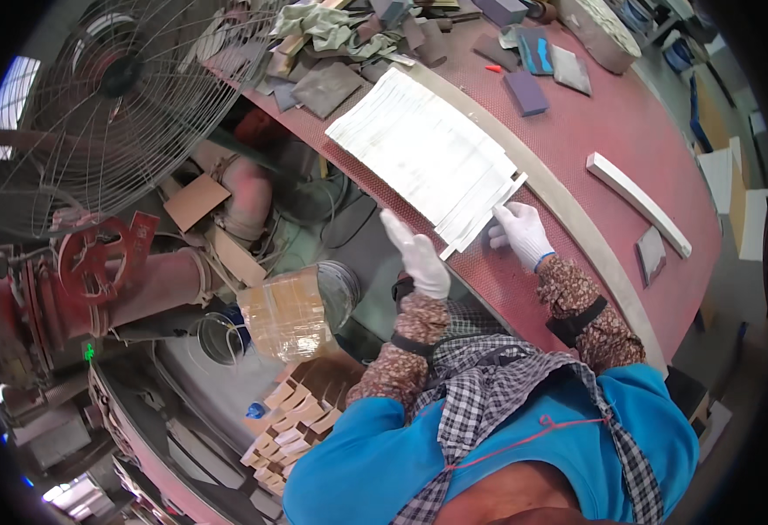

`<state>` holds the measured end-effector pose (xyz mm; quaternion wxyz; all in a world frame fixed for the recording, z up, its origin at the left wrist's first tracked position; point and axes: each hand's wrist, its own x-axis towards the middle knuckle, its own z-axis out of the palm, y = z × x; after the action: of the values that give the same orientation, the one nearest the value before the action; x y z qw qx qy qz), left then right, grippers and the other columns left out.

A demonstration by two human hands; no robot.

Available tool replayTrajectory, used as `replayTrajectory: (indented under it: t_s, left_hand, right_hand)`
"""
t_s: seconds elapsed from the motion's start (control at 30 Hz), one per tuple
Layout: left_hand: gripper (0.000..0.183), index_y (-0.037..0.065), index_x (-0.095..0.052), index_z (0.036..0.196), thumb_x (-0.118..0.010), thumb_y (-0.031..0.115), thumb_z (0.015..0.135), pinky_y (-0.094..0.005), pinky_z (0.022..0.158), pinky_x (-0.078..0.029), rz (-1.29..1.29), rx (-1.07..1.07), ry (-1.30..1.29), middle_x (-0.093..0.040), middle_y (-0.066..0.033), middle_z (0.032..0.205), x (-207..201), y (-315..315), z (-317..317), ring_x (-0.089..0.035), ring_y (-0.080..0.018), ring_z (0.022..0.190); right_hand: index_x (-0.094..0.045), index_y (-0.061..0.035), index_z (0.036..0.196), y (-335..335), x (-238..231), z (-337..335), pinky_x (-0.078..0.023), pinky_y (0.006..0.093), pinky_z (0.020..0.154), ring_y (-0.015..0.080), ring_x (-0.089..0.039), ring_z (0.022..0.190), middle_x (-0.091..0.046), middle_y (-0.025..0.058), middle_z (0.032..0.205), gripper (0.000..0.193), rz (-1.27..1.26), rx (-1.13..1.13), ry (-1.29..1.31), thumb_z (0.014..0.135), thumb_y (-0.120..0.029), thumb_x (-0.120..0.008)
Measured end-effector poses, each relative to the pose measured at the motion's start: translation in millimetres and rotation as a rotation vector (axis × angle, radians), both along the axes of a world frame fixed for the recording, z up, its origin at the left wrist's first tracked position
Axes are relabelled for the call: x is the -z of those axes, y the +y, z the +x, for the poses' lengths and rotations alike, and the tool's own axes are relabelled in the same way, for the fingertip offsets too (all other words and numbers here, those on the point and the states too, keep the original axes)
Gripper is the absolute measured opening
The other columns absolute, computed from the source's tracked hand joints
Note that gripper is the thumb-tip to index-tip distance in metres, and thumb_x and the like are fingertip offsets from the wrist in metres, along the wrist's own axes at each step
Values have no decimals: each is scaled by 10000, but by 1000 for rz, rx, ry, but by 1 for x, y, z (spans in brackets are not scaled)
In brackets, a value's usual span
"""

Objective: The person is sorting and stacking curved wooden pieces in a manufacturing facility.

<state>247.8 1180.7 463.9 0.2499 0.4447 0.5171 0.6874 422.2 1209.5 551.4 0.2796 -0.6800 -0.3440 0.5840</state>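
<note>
Several long white strips [423,149] lie side by side in a row on the red perforated table [568,201]. My left hand [421,261], in a white glove, is raised beside the near-left ends of the strips, its fingers stretched out and holding nothing. My right hand [526,234], also gloved in white, is at the near-right edge of the row. Its fingertips touch or nearly touch the nearest strip, with thumb and forefinger apart. The nearest strips sit slightly out of line with the others.
A white bar [638,203] and a grey pad [652,256] lie at the right. A purple block [525,93] and abrasive pads lie at the back. A large wire fan [117,79] stands at the left. Below are a taped carton [286,313] and stacked wood pieces [292,429].
</note>
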Motion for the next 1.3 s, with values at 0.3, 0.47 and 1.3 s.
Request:
replayTrajectory:
  t_s: [0.3,0.47,1.3]
  left_hand:
    - [741,-119,-136,1543,-436,332,1038,-535,1226,-91,-255,-102,46,-112,-335,1613,-16,21,37,-101,-458,1508]
    - [772,-124,-107,1541,-432,359,1034,-497,1232,-114,-264,-191,-54,-126,-347,1604,-29,25,18,-135,-442,1506]
    - [848,-15,-227,1538,-410,627,1015,-358,1172,-269,-77,226,-577,-306,-169,1558,20,177,-112,-328,-264,1415]
  right_hand:
    - [-609,89,1107,6,5,6,-568,308,620,191,-655,679,-661,149,895,426,-4,-17,62,1000,-321,-563]
    - [-597,83,1128,9,3,1,-580,315,641,213,-668,715,-662,165,926,449,-53,-34,71,1011,-347,-544]
    - [-521,137,1247,6,15,-1,-608,336,645,197,-663,777,-621,192,1063,514,-41,25,153,1027,-326,-542]
